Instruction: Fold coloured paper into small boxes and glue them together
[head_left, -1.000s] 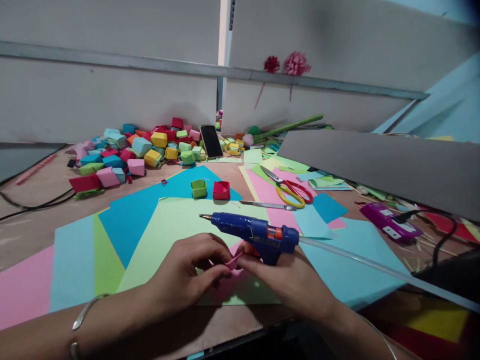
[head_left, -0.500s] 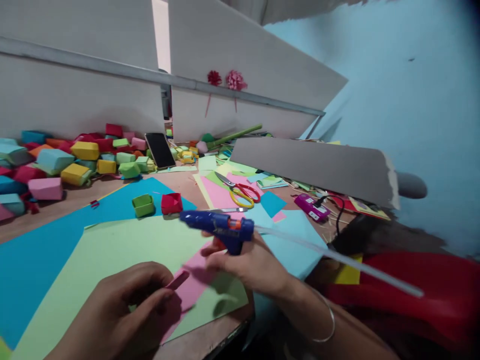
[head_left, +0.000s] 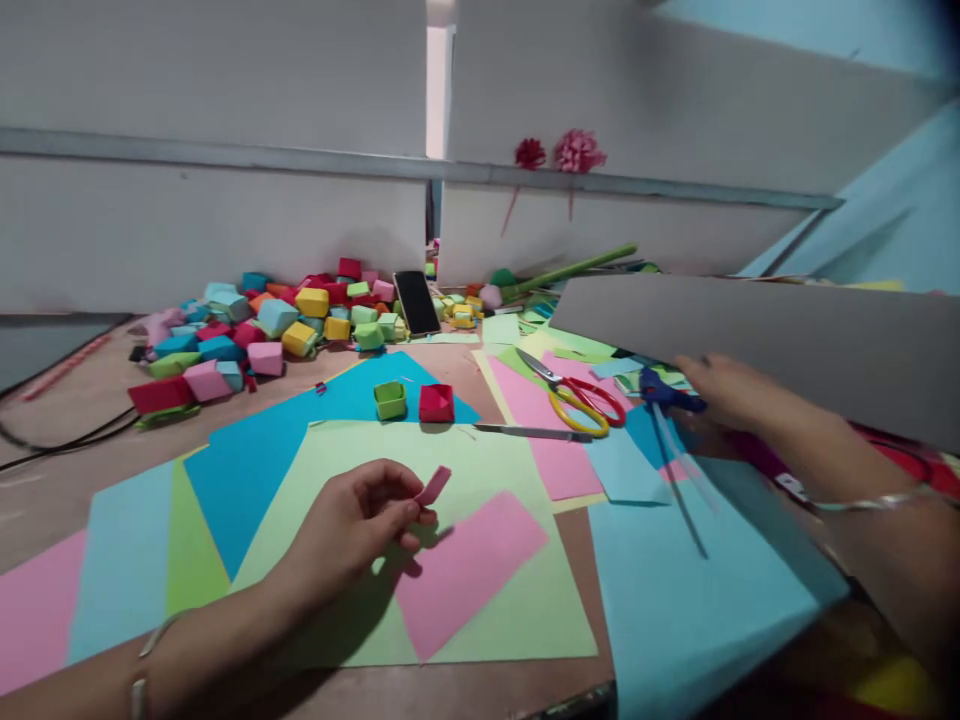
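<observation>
My left hand (head_left: 360, 520) pinches a small folded pink paper strip (head_left: 433, 486) between thumb and fingers. It is raised over a pink paper sheet (head_left: 472, 575) lying on a pale green sheet (head_left: 547, 620). Off to the right, my right hand (head_left: 724, 390) is beside the blue glue gun (head_left: 667, 392), fingers stretched past its handle and apparently not wrapped around it. The gun's clear glue stick points back toward me. Two small open paper boxes, one green (head_left: 390, 400) and one red (head_left: 436, 403), stand beyond my left hand.
Scissors (head_left: 577, 395) with red and yellow handles lie on paper beside a slim metal blade (head_left: 532, 433). Many folded paper blocks (head_left: 277, 318) are heaped at the back left near a phone (head_left: 417, 303). A grey board (head_left: 750, 340) leans over the right side.
My right hand has carried the glue gun away to the right, down near the paper scraps. My left hand still holds the pink strip, now farther forward. The view has turned left.
</observation>
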